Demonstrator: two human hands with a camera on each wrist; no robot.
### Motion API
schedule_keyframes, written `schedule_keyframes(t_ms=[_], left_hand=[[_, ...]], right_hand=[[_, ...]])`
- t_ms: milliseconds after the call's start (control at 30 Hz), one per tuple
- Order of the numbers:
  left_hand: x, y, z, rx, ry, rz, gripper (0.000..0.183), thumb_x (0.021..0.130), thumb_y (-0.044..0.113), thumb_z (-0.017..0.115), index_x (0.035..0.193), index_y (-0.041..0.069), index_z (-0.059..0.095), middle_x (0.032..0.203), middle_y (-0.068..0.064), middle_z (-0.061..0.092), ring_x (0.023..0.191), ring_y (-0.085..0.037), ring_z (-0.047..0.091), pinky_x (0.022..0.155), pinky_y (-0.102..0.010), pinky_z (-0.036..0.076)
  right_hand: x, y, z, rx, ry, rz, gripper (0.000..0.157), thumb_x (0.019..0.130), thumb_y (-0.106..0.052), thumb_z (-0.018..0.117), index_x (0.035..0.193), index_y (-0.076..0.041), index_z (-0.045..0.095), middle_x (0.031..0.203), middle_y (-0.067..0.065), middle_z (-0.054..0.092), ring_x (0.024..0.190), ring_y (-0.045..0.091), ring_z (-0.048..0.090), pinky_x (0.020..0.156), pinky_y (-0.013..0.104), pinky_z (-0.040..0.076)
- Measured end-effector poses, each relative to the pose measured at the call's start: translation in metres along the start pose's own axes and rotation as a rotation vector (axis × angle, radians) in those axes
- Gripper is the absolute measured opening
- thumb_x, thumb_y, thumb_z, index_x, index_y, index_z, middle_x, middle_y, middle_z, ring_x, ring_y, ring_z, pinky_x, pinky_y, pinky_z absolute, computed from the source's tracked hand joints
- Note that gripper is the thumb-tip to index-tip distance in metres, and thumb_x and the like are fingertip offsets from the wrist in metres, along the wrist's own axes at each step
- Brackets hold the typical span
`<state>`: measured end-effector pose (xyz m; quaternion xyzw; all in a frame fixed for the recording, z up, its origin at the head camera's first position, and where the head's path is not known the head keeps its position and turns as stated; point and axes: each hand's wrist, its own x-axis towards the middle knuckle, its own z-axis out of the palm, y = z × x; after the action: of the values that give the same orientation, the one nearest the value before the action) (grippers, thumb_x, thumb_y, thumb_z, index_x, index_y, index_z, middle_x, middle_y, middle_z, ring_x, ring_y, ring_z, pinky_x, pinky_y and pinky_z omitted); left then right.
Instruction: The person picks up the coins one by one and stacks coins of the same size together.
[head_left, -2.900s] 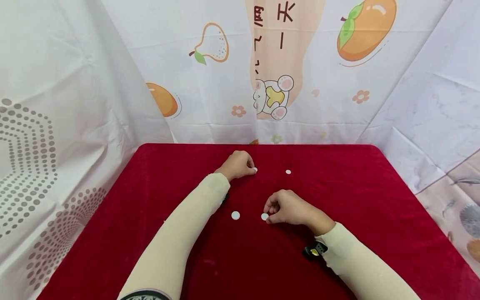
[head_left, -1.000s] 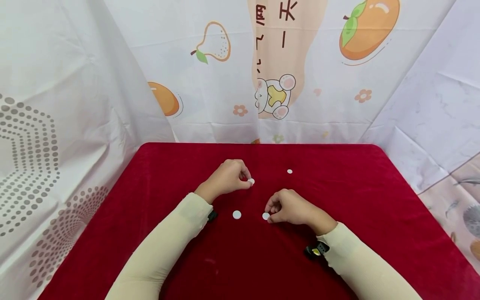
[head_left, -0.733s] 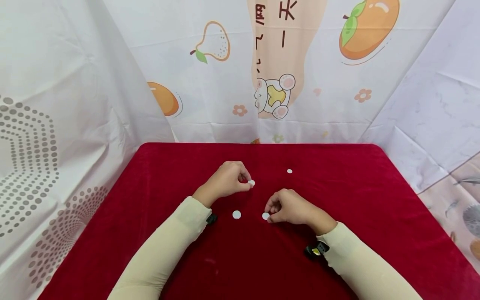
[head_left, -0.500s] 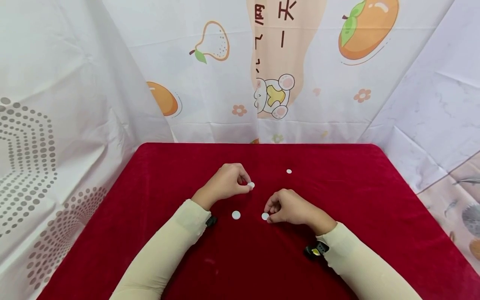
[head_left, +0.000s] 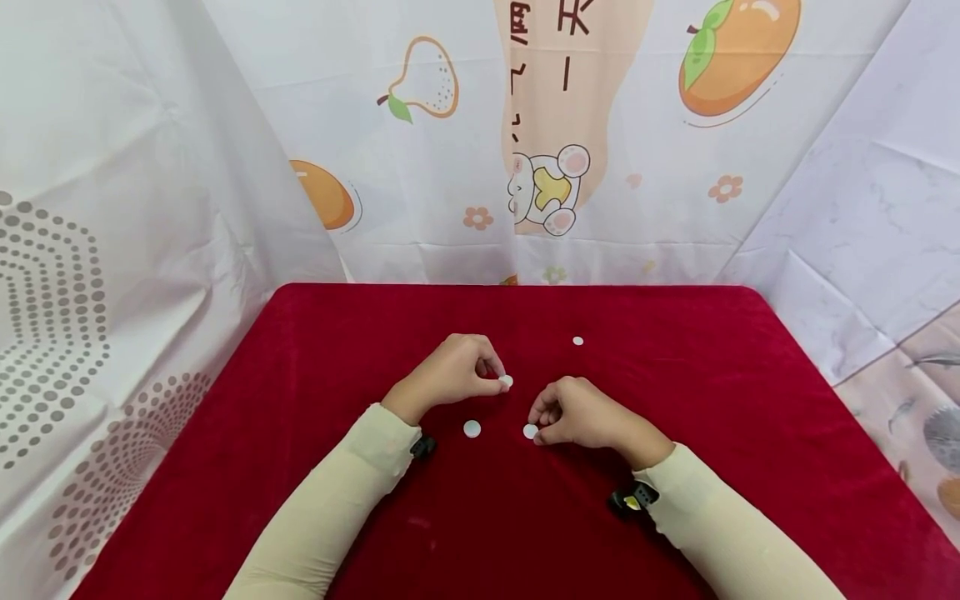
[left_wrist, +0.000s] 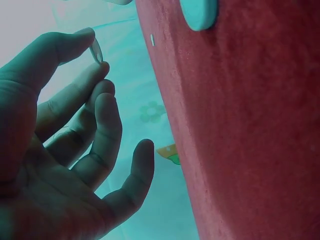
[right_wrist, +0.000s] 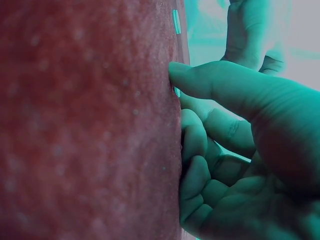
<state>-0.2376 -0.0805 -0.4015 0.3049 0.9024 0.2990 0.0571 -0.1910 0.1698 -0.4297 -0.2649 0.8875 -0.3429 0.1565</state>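
Left hand [head_left: 453,372]: fingers pinch raised disc [head_left: 507,381] above red worktop [head_left: 337,342]. Right hand [head_left: 588,414]: fingers grip flat disc [head_left: 529,432] on worktop. Third disc [head_left: 472,429] near; far disc [head_left: 578,341] well apart.

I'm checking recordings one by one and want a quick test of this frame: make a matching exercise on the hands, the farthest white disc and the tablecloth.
Things:
1. Left hand
2. Right hand
3. Farthest white disc
4. Tablecloth

States or colours:
A. Lies untouched, towards the back edge
B. Pinches the lower disc, down at the cloth's surface
C. Red
D. Pinches the raised disc, clear of the cloth

Pairs: 1-D, 2-B, 3-A, 4-C
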Motion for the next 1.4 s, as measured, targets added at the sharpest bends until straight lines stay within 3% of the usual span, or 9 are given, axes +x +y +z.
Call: schedule_keyframes(t_ms=[467, 767, 1400], left_hand=[[-0.001, -0.001, 0.009, -0.011, -0.089, 0.014, 0.009, 0.085, 0.031, 0.086, 0.083, 0.024, 0.08, 0.091, 0.01, 0.068, 0.078, -0.005, 0.063, 0.073, -0.023, 0.056], [-0.001, 0.004, 0.013, -0.014, -0.148, -0.018, 0.011, 0.085, 0.033, 0.087, 0.083, 0.025, 0.079, 0.09, 0.009, 0.068, 0.077, -0.005, 0.065, 0.073, -0.023, 0.056], [-0.003, 0.011, 0.023, 0.053, -0.195, -0.01, 0.014, 0.081, 0.034, 0.09, 0.075, 0.031, 0.077, 0.08, 0.017, 0.067, 0.072, -0.002, 0.063, 0.065, -0.023, 0.054]], right_hand=[[0.0, 0.0, 0.0, -0.006, 0.0, -0.014, 0.014, 0.079, -0.014, 0.089, 0.087, -0.019, 0.078, 0.077, -0.011, 0.07, 0.074, 0.009, 0.064, 0.068, 0.024, 0.055], [0.0, 0.002, 0.0, -0.008, 0.003, -0.021, 0.014, 0.079, -0.013, 0.088, 0.087, -0.019, 0.078, 0.077, -0.011, 0.07, 0.073, 0.009, 0.063, 0.067, 0.024, 0.054], [0.0, 0.001, 0.0, -0.008, -0.005, -0.015, 0.014, 0.079, -0.014, 0.089, 0.088, -0.019, 0.078, 0.078, -0.012, 0.07, 0.074, 0.008, 0.064, 0.068, 0.024, 0.055]])
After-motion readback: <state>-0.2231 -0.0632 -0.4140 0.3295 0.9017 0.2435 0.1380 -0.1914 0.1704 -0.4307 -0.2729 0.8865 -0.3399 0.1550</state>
